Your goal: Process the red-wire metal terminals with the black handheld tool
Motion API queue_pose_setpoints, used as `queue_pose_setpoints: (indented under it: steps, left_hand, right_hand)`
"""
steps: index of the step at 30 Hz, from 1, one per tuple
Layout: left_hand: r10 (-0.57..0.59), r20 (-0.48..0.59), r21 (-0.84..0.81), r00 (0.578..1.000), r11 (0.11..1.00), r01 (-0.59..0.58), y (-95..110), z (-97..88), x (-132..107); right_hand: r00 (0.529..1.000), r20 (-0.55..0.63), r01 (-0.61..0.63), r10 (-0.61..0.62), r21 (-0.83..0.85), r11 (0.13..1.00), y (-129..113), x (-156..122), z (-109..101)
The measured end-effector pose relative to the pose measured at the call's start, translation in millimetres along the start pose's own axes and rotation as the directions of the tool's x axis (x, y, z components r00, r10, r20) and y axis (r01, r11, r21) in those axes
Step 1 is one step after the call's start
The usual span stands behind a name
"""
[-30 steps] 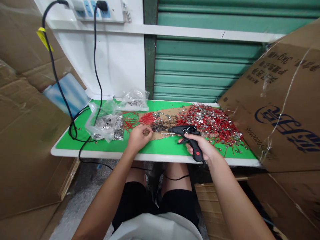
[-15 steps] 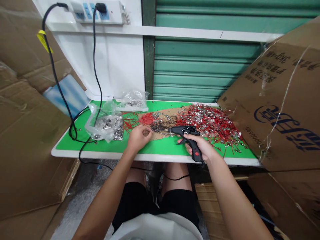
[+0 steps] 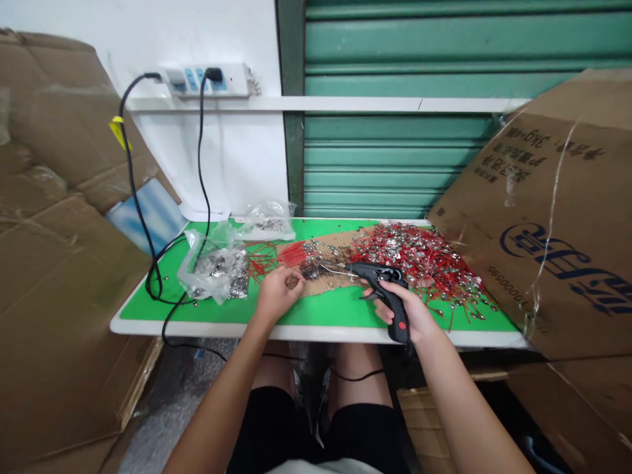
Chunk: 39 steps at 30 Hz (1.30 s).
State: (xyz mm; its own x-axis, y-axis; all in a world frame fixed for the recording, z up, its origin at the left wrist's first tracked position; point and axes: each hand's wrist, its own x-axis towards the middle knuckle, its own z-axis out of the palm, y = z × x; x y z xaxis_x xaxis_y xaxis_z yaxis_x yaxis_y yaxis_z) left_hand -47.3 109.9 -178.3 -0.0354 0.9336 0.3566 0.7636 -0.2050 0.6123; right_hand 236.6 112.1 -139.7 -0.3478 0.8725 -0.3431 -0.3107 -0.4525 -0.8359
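Note:
My right hand [image 3: 413,308] is wrapped around the grip of a black pistol-shaped soldering gun [image 3: 386,284] with a red dot on its handle. Its thin metal tip points left over a strip of cardboard [image 3: 328,283]. Just left of that tip, my left hand [image 3: 277,294] has thumb and forefinger pinched at the cardboard's near edge; anything between them is too small to make out. Red wires [image 3: 294,253] lie bundled behind my left fingers, with small silvery pieces at their ends. A large heap of red wires with metal discs [image 3: 419,253] covers the cardboard's right side.
Clear plastic bags of small metal parts [image 3: 217,268] lie left on the green tabletop [image 3: 158,309]. A black cord [image 3: 201,164] hangs from the power strip [image 3: 210,79]. Tall cardboard boxes [image 3: 557,217] flank both sides, and a green shutter [image 3: 375,151] stands behind.
The camera view has tilted upward, so everything sits lower in the picture. The soldering gun's tip has drawn slightly away from my left fingertips, which remain pinched.

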Motion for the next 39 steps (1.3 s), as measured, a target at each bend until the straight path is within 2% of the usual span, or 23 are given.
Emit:
queue_pose_setpoints:
  steps: [3,11,26,35,39]
  left_hand:
    - [0.005,0.005,-0.008,1.000,1.000,-0.005,-1.1,1.0,-0.2]
    - [-0.015,0.010,-0.033,1.000,0.999,0.016,0.7,2.8,-0.2]
    - [-0.062,-0.004,-0.049,0.998,0.997,0.062,2.2,1.8,0.8]
    - [-0.100,0.010,-0.208,0.995,0.973,0.100,-2.6,3.0,2.1]
    - [-0.090,-0.073,-0.269,0.993,0.961,0.067,-3.4,0.7,-1.0]
  right_hand:
    - [0.996,-0.031,0.091,-0.089,0.071,0.993,2.6,-0.6,-2.1]
    - [0.991,-0.030,0.133,-0.130,0.139,0.981,3.8,5.7,-8.7]
    - [0.991,-0.005,0.129,-0.131,0.213,0.968,4.0,5.4,-12.6]
    - [0.984,0.010,0.174,-0.178,0.161,0.971,3.0,4.0,-12.7]
    - [0.978,0.023,0.202,-0.209,0.187,0.961,3.5,3.6,-14.8]
